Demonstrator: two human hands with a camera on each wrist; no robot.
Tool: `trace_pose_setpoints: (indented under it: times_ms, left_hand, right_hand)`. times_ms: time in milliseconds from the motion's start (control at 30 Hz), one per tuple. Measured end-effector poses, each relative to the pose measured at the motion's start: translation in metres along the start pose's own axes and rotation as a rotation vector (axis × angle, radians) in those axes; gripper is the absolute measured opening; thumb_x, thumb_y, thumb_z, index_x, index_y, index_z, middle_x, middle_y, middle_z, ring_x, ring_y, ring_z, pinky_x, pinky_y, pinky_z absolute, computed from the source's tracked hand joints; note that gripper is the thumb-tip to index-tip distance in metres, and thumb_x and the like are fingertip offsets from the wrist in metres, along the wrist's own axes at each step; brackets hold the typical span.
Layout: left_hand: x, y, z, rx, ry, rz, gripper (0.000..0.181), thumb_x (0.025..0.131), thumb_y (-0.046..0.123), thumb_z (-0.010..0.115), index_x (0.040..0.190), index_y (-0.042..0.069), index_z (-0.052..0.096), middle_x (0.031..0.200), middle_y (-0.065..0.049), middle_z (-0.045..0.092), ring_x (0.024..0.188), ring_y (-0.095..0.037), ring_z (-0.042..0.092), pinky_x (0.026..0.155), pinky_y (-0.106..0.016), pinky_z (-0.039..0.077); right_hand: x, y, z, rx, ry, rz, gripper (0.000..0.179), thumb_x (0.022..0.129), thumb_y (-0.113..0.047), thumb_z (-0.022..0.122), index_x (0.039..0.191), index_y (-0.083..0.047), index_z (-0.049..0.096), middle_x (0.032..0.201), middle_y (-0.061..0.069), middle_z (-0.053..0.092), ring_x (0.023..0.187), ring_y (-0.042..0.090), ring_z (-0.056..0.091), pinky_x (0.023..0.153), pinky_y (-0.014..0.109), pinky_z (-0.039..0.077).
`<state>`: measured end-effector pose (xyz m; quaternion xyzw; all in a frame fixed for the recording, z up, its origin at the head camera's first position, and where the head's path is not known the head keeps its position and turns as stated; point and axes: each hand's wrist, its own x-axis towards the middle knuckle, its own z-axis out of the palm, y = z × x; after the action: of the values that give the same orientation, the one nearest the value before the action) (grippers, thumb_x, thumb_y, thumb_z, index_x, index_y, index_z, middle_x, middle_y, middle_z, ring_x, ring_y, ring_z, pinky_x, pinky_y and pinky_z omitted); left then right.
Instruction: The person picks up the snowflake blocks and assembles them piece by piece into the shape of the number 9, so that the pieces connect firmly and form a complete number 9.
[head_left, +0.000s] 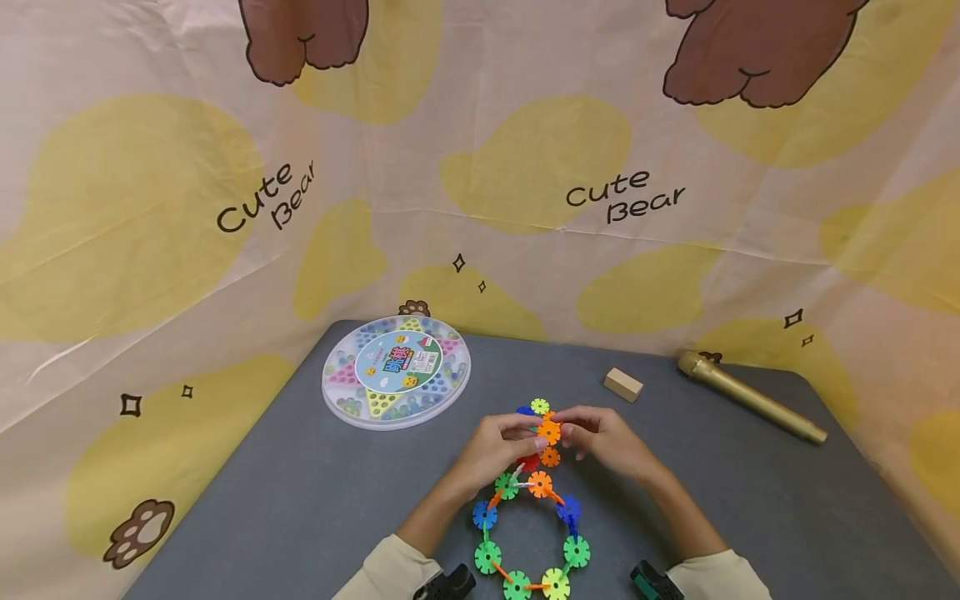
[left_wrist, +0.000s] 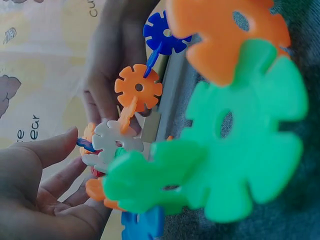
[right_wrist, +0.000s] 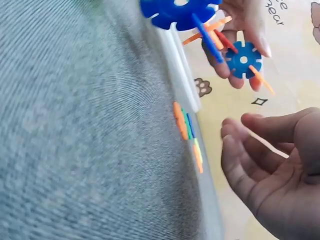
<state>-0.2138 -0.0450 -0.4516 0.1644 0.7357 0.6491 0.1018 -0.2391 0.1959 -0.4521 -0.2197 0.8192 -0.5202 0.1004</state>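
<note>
While a cream fabric backdrop printed with yellow patches and brown bears (head_left: 495, 225) hangs behind everything, a dark grey counter (head_left: 360, 492) carries the things. On its far left part lies a round plastic game board with a colourful star pattern (head_left: 397, 362). In the middle, toward the front, is a ring-shaped chain of multicoloured notched plastic discs (head_left: 577, 552), its far end reaching up to both hands. At the far right lies a gold microphone-shaped rod (head_left: 750, 400), tilted sideways. The left hand (head_left: 487, 458) pinches the chain's far end; the right hand (head_left: 611, 437) is loosely curled just beside it, thumb and forefinger narrowly apart, and whether it touches a disc cannot be told. A pale rectangular wooden block (head_left: 623, 384) lies beyond the right hand, and a small blue notched plastic disc (right_wrist: 235, 62) sits at the left fingers
</note>
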Motion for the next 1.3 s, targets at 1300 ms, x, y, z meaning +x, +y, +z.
trace_pose_setpoints:
  times_ms: [1300]
  left_hand:
    - [-0.001, 0.000, -0.001, -0.006, -0.016, -0.017, 0.040, 0.099, 0.017, 0.076, 0.132, -0.004, 0.070, 0.104, -0.018, 0.079, 0.084, -0.013, 0.074, 0.067, -0.022, 0.053]
  right_hand:
    - [-0.001, 0.004, 0.009, -0.323, -0.134, -0.030, 0.018, 0.087, -0.006, 0.086, 0.099, -0.009, 0.073, 0.085, 0.000, 0.063, 0.074, 0.009, 0.056, 0.065, 0.024, 0.048]
